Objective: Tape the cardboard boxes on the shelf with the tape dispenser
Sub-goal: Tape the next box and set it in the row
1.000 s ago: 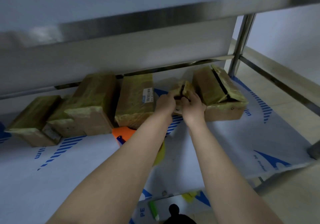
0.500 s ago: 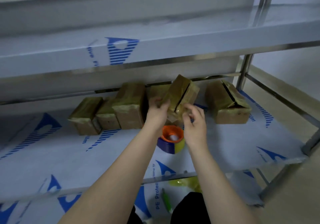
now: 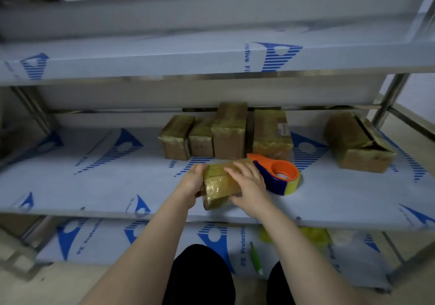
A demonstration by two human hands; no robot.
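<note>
Both hands hold a small tape-wrapped box [image 3: 220,187] at the front of the middle shelf [image 3: 94,187]. The left hand [image 3: 191,183] grips its left end, fingers curled round it. The right hand [image 3: 249,188] lies over its right side, fingers [image 3: 237,169] spread across the top and thumb at the near edge, grasping it. I cannot tell whether the box rests on the shelf or is lifted just off it. The dispenser [image 3: 279,177], orange and blue with a yellowish roll, sits on the shelf just right of the right hand. At the back, four taped boxes [image 3: 229,132] stand side by side. Well apart to the right lies a fifth box [image 3: 357,143], its top flaps gaping.
</note>
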